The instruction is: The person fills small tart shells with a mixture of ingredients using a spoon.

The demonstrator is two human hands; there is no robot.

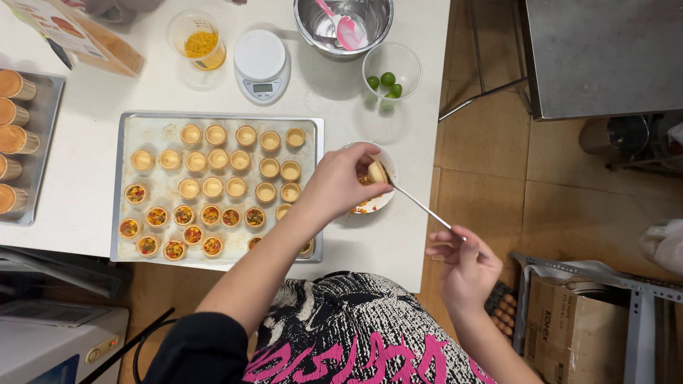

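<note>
Nearest to me, the person's right hand (466, 267) hangs off the table's near right edge, fingers pinched on the end of a thin metal spoon (425, 208). The spoon's long axis runs up and to the left, from that hand toward the small white bowl (385, 200) of chopped filling on the table.

Just beyond, the left hand (340, 181) reaches across over the bowl, fingertips closed round a small pastry cup (377, 171) held tilted just above it. The spoon's tip meets the cup there, so the cup lies up-left of the right hand and the left hand is much the nearer.

To the left sits the baking tray (139, 128), its near rows of cups filled, the far rows bare. Farther off stand a kitchen scale (261, 64), a clear tub of limes (391, 67) and a steel mixing bowl (306, 21).
</note>
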